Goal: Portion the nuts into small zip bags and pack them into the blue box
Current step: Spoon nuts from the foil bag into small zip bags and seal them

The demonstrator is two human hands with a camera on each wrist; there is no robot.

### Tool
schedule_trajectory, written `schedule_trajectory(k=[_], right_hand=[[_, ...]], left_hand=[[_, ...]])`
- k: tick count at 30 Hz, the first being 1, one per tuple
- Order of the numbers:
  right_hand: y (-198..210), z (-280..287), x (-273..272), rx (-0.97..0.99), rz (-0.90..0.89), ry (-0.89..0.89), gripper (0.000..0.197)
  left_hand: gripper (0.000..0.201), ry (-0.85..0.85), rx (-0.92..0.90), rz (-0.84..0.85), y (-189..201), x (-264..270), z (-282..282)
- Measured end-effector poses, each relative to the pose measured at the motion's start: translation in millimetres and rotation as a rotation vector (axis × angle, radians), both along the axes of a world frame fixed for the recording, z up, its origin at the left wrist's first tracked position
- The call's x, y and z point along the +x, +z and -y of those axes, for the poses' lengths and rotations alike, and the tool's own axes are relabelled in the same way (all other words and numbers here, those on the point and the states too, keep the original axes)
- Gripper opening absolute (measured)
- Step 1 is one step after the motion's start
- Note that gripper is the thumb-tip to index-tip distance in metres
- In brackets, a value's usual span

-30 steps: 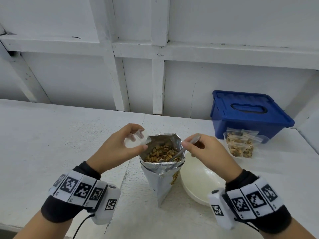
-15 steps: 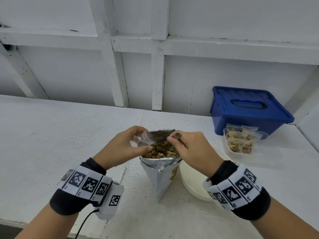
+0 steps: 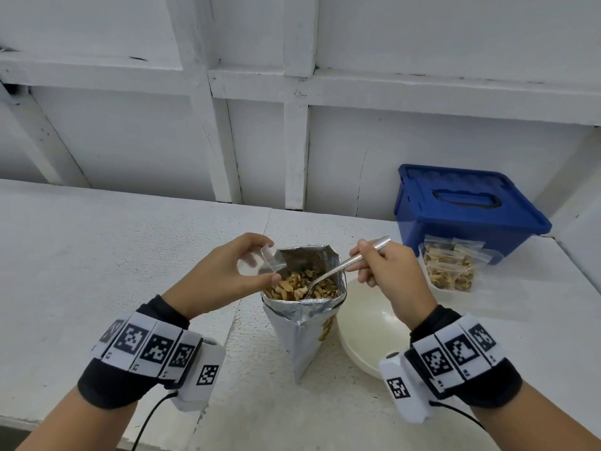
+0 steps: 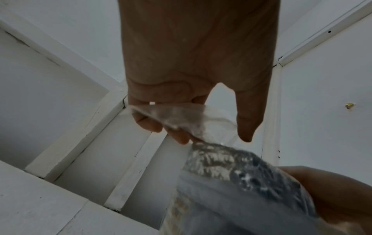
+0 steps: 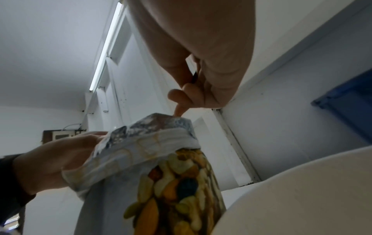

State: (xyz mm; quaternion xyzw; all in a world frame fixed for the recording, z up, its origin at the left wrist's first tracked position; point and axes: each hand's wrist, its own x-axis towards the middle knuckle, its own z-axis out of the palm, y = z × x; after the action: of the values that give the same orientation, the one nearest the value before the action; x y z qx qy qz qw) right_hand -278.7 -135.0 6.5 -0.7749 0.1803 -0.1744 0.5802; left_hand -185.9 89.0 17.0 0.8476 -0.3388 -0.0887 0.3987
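An open foil bag of mixed nuts (image 3: 305, 317) stands upright on the white table, its rim folded down, nuts showing at the top (image 3: 297, 284). My left hand (image 3: 227, 275) holds a small clear zip bag (image 3: 268, 260) at the foil bag's left rim; the same zip bag (image 4: 181, 117) shows between fingers and thumb in the left wrist view. My right hand (image 3: 387, 271) grips a metal spoon (image 3: 341, 268) whose bowl dips into the nuts. The blue box (image 3: 465, 209), lid on, sits at the back right. Filled zip bags (image 3: 450, 266) lean against its front.
A cream bowl (image 3: 367, 330) sits just right of the foil bag, under my right wrist. The foil bag's printed side (image 5: 177, 190) shows in the right wrist view. A white panelled wall runs behind the table. The table's front edge lies near my forearms.
My right hand drew back to the right and up, so the spoon handle shows again with its bowl in the nuts. The left hand stayed at the bag's rim with the zip bag.
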Motion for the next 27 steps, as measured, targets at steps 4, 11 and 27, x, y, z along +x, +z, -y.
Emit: schedule_trajectory(k=[4,11,27], right_hand=[[4,11,-4,0.087,0.043,-0.027,0.027],[20,29,-7,0.081,0.140,-0.061,0.028],[48,-8,9,-0.220,0.216,0.124,0.024]], left_hand=[[0.063,-0.026,0.127,0.055,8,2,-2],[0.076,-0.096,0.280,0.150,12,2,6],[0.051,-0.045,-0.028,0.004,5,-13,29]])
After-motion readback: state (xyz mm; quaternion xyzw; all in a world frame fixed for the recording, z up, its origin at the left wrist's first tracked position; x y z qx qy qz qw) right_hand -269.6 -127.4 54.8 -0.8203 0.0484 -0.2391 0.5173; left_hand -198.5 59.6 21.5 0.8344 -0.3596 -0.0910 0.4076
